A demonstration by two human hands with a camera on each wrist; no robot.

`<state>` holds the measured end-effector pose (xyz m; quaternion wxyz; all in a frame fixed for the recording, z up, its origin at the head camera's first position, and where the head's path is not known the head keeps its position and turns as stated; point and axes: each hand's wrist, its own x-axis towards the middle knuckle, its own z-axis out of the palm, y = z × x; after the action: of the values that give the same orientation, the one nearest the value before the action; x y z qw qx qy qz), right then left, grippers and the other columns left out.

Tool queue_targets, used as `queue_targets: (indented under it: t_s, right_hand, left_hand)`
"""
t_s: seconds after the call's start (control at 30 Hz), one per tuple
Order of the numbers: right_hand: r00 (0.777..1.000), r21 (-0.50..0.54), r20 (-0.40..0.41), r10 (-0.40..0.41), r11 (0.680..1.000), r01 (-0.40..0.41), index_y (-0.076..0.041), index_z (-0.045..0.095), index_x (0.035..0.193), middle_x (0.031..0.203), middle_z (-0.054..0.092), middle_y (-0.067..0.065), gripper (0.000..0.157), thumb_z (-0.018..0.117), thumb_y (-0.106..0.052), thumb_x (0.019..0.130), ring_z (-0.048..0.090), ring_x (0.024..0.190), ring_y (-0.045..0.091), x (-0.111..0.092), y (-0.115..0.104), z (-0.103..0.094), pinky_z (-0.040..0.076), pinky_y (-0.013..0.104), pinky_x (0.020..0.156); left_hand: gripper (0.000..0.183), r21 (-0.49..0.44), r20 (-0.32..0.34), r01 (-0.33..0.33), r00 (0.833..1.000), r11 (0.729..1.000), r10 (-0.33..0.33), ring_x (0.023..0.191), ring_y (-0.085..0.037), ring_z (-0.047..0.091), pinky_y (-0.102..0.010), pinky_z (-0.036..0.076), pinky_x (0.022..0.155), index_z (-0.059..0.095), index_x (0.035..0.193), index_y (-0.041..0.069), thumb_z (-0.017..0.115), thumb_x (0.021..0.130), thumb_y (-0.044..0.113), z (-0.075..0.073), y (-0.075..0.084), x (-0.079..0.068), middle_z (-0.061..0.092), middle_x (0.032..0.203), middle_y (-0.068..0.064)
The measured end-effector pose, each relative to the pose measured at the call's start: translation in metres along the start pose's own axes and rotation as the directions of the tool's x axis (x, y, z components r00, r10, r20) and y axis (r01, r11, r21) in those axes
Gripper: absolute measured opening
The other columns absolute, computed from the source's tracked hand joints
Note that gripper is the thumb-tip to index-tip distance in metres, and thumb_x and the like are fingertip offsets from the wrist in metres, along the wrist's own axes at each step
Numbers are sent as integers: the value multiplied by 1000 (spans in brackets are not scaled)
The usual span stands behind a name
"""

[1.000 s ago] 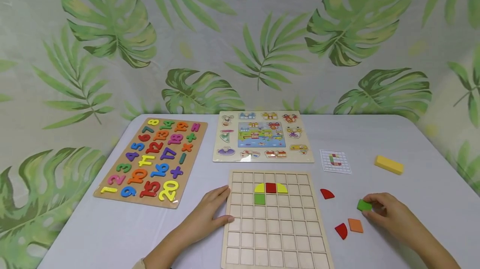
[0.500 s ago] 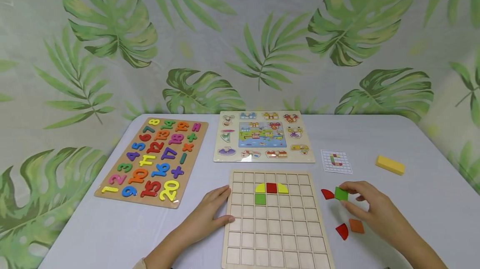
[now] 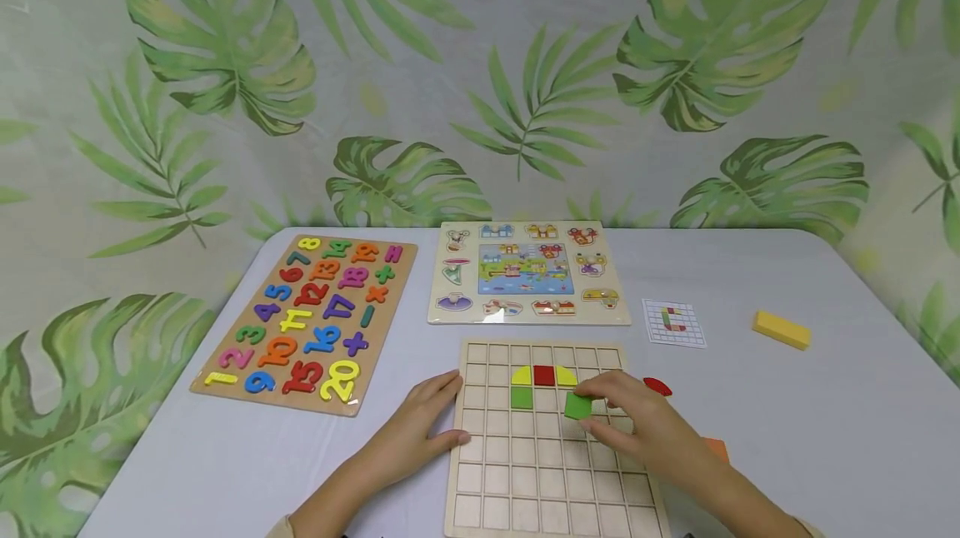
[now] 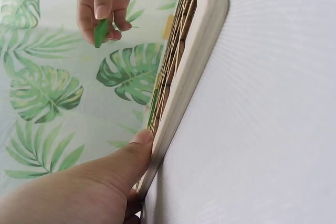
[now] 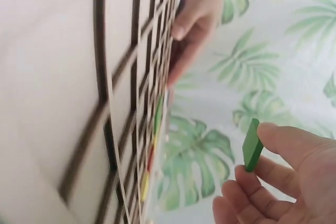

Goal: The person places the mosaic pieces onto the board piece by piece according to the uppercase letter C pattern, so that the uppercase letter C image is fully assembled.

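Pinching the green square wooden-looking tile point(image 3: 578, 405) edgewise in my right grip point(image 3: 637, 417), face clear; left hand point(image 3: 408, 425) against the pale wooden grid board point(image 3: 543, 488), probably to steady it.

Your grid board point(image 3: 552, 484) looks like pale, unvarnished wood, smooth and matt along its edge. The green tile point(image 3: 578, 405) you hold has flat, smooth, painted-looking faces; you can't tell whether it is wood or plastic. Your number board point(image 3: 318, 315) is tan and wood-like, its bright numerals point(image 3: 341, 381) glossy. The picture puzzle point(image 3: 470, 251) throws back a sharp glare. Your pattern card point(image 3: 674, 322) looks like paper, the yellow block point(image 3: 782, 330) smooth. White, finely textured cloth seems to cover your tabletop point(image 3: 750, 271); the leaf-printed backdrop point(image 3: 480, 105) resembles soft fabric.
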<state>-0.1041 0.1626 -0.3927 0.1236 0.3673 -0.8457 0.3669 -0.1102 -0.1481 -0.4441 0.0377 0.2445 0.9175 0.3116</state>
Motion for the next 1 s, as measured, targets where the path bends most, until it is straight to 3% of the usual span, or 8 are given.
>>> queue_targets:
  t_s: [0.2, 0.43, 0.73, 1.0]
  right_hand:
    - [998, 58, 54, 16, 998, -19, -10, 60, 105, 102, 57, -6, 30, 71, -10, 77, 55, 86, 9, 3, -2, 22, 50, 26, 68]
    - [961, 88, 197, 193, 973, -214, -16, 58, 106, 104, 55, -12, 24, 63, -27, 85, 53, 87, 7, 5, -1, 43, 48, 24, 75]
    - [959, 10, 178, 221, 974, -226, -17, 61, 101, 100, 54, -13, 23, 69, -23, 80, 47, 87, 5, 12, 4, 61, 44, 22, 75]
    - [961, 22, 154, 229, 972, -235, -17, 62, 100, 100, 50, -14, 21, 68, -21, 81, 46, 86, 5, 13, 6, 67, 43, 21, 73]
  left_hand:
    - [73, 2, -1, -1, 1000, 1000, 1, 129, -28, 26, -43, 27, 101, 35, 136, -1, 55, 84, 47, 0, 1, 1, 31, 141, -10]
    - [73, 6, -2, 2, 1000, 1000, -2, 129, -27, 25, -43, 26, 102, 35, 136, -1, 56, 84, 46, 0, 1, 1, 30, 141, -10]
    - [73, 3, -2, -1, 1000, 1000, 1, 128, -28, 26, -43, 27, 101, 35, 136, -1, 56, 84, 46, 0, 1, 1, 31, 141, -10]
    - [74, 4, 0, 2, 1000, 1000, -2, 129, -27, 25, -43, 26, 102, 35, 136, -1, 55, 84, 47, 0, 1, 0, 30, 142, -9]
